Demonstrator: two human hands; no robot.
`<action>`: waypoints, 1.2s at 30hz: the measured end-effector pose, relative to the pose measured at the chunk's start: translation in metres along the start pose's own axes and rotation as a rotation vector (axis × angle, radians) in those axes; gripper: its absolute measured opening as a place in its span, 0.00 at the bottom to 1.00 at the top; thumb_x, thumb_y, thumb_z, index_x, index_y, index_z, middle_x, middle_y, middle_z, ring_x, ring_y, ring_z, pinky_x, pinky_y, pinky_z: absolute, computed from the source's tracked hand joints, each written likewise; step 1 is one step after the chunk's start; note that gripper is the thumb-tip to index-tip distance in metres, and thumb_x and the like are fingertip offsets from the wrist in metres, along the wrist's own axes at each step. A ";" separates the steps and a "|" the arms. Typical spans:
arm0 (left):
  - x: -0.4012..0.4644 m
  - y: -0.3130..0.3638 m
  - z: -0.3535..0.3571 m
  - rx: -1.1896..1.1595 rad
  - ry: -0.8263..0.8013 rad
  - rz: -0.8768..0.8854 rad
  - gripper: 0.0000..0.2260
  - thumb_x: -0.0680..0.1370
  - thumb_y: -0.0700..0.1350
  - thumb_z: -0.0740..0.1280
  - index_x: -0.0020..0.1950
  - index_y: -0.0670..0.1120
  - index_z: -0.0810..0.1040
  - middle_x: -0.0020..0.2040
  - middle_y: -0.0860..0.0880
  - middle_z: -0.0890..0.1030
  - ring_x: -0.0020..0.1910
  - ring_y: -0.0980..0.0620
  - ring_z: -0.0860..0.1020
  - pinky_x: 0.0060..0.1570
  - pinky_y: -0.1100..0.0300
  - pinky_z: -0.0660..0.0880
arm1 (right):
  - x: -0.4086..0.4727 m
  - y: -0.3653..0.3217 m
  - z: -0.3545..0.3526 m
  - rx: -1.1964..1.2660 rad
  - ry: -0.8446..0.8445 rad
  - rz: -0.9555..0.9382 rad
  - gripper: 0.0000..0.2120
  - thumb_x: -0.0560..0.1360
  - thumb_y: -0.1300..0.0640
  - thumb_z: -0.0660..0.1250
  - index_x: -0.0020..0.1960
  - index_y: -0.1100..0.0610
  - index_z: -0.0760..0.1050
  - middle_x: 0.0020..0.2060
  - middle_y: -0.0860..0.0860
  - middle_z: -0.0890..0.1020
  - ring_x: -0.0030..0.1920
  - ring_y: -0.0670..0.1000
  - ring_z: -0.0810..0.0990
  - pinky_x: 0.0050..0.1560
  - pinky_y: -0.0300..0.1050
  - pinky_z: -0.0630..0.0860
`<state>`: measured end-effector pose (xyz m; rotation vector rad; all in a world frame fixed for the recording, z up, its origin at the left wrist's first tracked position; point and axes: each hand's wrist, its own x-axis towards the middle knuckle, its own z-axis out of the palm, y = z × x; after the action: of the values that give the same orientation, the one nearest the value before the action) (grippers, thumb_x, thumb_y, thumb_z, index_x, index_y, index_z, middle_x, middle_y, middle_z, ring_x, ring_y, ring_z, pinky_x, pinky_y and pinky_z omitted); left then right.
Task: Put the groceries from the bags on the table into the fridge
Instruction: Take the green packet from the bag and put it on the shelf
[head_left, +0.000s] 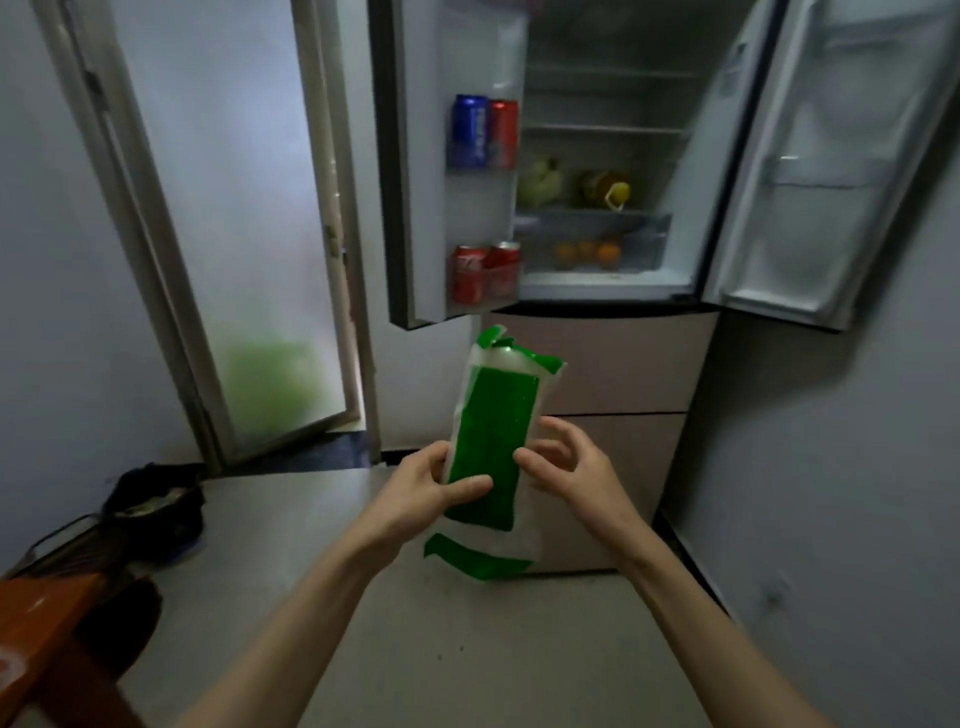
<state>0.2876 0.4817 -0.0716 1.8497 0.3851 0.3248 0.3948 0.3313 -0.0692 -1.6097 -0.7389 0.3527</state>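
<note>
A green-and-white plastic packet (491, 441) is held upright before the open fridge (597, 208), pinched by the left hand (431, 486); right hand (569, 467) fingers are curled loosely beside its edge.

Fridge shelf (597, 210) carries a cabbage (540, 182) and a yellow-capped bottle (605, 189).
</note>
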 end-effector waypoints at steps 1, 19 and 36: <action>0.017 0.007 0.012 -0.035 -0.025 0.014 0.12 0.72 0.42 0.71 0.54 0.47 0.77 0.47 0.52 0.83 0.44 0.57 0.82 0.39 0.68 0.76 | 0.009 0.005 -0.013 0.006 0.018 0.008 0.21 0.71 0.53 0.71 0.62 0.52 0.69 0.52 0.46 0.79 0.53 0.43 0.78 0.54 0.41 0.77; 0.407 0.103 0.090 0.314 0.113 0.491 0.30 0.74 0.54 0.68 0.72 0.49 0.63 0.70 0.52 0.67 0.69 0.54 0.66 0.64 0.62 0.63 | 0.332 0.004 -0.219 -0.257 0.332 -0.348 0.08 0.76 0.59 0.65 0.54 0.56 0.71 0.47 0.47 0.77 0.50 0.47 0.78 0.49 0.40 0.78; 0.719 0.203 0.094 0.796 0.594 0.695 0.21 0.81 0.51 0.54 0.74 0.50 0.60 0.76 0.50 0.57 0.76 0.50 0.50 0.74 0.45 0.49 | 0.641 -0.034 -0.364 -0.842 0.679 -0.861 0.14 0.71 0.64 0.69 0.56 0.61 0.73 0.50 0.57 0.77 0.50 0.55 0.74 0.53 0.51 0.71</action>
<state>0.9984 0.6444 0.1153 2.6194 0.2673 1.3731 1.0874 0.4622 0.1484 -1.7988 -1.0050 -1.2118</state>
